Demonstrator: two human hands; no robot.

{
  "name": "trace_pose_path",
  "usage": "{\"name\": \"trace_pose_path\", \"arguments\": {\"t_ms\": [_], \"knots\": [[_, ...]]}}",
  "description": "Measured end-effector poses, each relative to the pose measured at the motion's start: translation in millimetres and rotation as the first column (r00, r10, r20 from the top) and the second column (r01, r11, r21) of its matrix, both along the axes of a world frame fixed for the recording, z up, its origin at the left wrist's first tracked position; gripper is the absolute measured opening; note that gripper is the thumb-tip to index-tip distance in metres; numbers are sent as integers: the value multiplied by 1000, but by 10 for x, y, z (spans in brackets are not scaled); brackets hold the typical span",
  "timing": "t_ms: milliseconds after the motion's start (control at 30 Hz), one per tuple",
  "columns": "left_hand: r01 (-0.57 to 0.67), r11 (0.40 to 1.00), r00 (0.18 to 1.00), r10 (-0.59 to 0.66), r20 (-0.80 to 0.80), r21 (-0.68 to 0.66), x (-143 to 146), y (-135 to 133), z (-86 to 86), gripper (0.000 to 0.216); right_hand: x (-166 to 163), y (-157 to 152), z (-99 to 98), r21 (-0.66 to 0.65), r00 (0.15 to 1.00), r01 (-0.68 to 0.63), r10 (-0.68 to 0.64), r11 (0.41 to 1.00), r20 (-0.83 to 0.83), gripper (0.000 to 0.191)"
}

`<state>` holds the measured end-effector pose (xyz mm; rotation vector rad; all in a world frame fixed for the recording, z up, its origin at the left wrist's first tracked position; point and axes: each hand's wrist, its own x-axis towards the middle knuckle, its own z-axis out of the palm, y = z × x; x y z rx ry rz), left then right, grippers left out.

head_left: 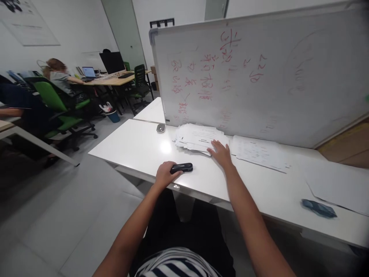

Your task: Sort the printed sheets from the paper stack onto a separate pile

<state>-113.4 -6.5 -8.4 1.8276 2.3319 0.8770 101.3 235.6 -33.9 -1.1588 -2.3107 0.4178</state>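
A black stapler [183, 167] lies along the front of the white table, and my left hand [166, 174] is closed round its left end. My right hand [221, 154] rests with fingers spread on the right edge of a fanned pile of printed papers [198, 136]. Right of that hand lies a second, flatter stack of papers [256, 152] with small marks on it. A grey computer mouse [160, 128] sits left of the fanned pile, apart from both hands.
A whiteboard [213, 77] with red writing stands along the table's [138, 146] back edge. To the right are large white sheets [340, 184] and a dark crumpled packet [318, 208]. Beyond the table, two people sit near green chairs [50, 98]; a blue bin [112, 114] stands on the floor.
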Motion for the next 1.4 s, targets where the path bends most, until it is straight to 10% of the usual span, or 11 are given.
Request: {"name": "trace_pose_path", "arguments": {"t_ms": [433, 1100, 1400], "knots": [[9, 1000, 1000, -9, 24, -10, 16, -17, 31, 34, -13, 41, -5, 230, 996, 78, -83, 970, 11, 38], [-38, 999, 999, 38, 12, -14, 47, 8, 41, 34, -220, 219, 127, -14, 993, 64, -62, 998, 99, 66], [-45, 999, 999, 45, 23, -12, 61, 7, 44, 34, -333, 180, 5, 268, 985, 166, -170, 949, -8, 39]]}}
